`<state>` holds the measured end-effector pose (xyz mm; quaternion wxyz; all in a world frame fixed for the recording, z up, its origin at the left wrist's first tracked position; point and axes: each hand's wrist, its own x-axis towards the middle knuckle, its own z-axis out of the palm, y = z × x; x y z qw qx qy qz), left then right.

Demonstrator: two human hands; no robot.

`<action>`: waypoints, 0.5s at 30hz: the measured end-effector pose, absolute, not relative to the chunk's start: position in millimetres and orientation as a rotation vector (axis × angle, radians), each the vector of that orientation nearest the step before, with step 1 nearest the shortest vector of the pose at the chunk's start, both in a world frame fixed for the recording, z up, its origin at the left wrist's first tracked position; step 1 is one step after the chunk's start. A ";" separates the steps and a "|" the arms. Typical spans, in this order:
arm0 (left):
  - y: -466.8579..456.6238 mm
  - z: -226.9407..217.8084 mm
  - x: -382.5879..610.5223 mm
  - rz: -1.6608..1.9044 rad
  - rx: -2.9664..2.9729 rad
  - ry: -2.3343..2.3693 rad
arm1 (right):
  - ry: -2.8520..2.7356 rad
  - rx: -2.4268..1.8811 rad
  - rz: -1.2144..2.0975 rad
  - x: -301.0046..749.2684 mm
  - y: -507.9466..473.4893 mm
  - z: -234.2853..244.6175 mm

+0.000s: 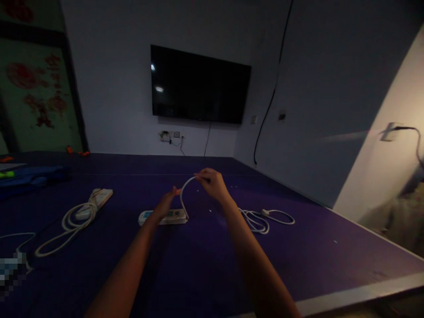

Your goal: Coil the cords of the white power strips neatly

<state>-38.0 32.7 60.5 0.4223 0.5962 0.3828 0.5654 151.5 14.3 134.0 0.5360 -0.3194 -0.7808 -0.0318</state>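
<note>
Arching white cord (186, 183), pale oblong power strip (174, 218), blue-patched

This seems to be a room in a home, probably a living room. At twelve o'clock, a large flat television (200, 86) hangs on a plain pale wall (109, 79), with wall sockets (176, 134) and thin cables below it. At ten o'clock there is a green door or panel (39, 112), which carries red festive decorations (23, 75). At three o'clock, a plug sits in another wall socket (391, 132).
</note>
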 end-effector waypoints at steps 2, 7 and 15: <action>26.9 98.0 -19.5 1.409 1.474 0.828 | -1.894 -0.738 -0.004 141.4 20.2 145.8; 13.1 155.7 3.5 1.322 1.541 0.831 | -1.769 -0.611 0.212 121.5 26.1 151.3; 28.8 150.1 -23.1 1.792 1.224 0.751 | -2.027 -0.857 0.267 157.8 20.4 143.8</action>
